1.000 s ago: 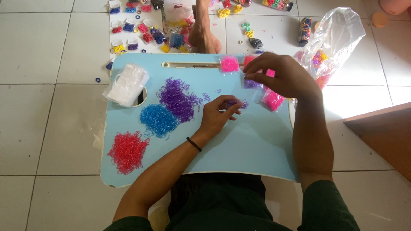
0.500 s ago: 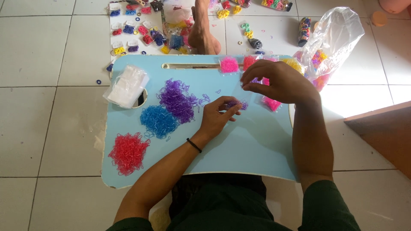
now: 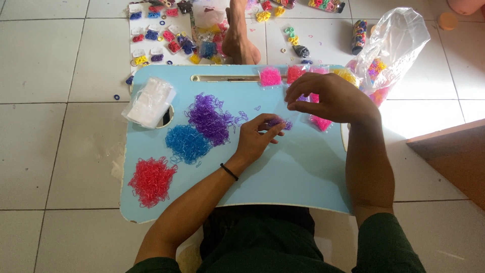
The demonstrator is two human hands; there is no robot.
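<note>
On the light blue tabletop (image 3: 283,172), the left hand (image 3: 255,139) pinches a small clump of purple bands (image 3: 281,123) between its closed fingers, just right of the purple pile (image 3: 208,120), while the right hand (image 3: 328,98) hovers above, fingertips curled together around a small clear packet (image 3: 302,99).
</note>
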